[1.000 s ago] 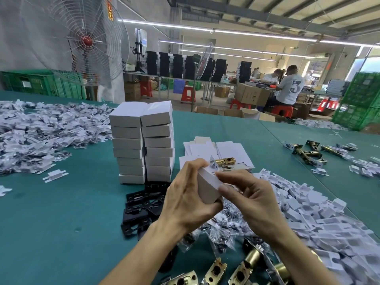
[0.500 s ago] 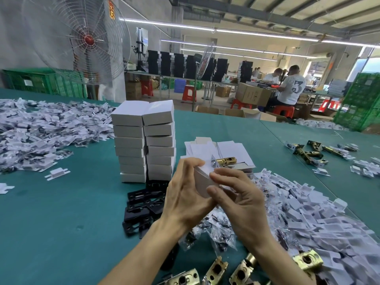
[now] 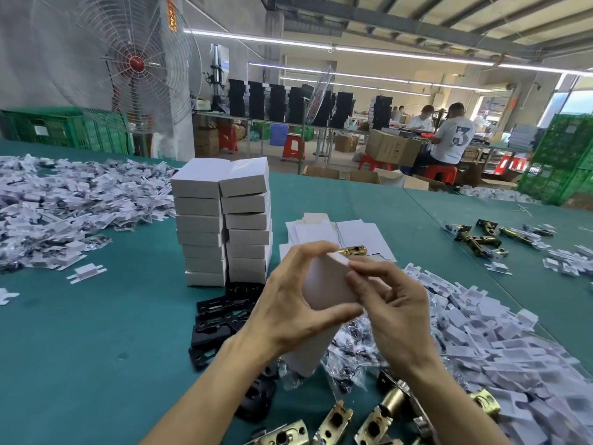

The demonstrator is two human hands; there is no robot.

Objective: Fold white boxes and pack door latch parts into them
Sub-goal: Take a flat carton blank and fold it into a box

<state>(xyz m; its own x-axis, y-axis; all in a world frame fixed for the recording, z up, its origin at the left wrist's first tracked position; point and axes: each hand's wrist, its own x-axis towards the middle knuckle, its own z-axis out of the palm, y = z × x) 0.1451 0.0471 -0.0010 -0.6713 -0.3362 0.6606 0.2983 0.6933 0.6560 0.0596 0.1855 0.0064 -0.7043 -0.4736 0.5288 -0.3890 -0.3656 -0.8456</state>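
Hovering just right of the stack of folded boxes (image 3: 221, 220), a white box (image 3: 327, 284) is gripped by the left hand (image 3: 288, 303), fingers curled over its top and thumb beneath, while the right hand (image 3: 394, 303) pinches its upper edge with bent fingers, flat blanks (image 3: 362, 232) lying right of that stack.

The held box (image 3: 324, 284) is of smooth white card, matt, the same as the stacked boxes (image 3: 221, 220) at 9 o'clock and the flat blanks (image 3: 356, 232) at 3 o'clock. The table cover (image 3: 80, 332) looks like green cloth, matt and a little fuzzy. At 6 o'clock the latch parts (image 3: 333, 422) are glossy brass-coloured metal. The plates (image 3: 221, 313) at 7 o'clock are black and matt. The small bags (image 3: 349, 358) at 5 o'clock are clear plastic, shiny and wrinkled. The fan guard (image 3: 118, 59) at 10 o'clock is thin metal wire.
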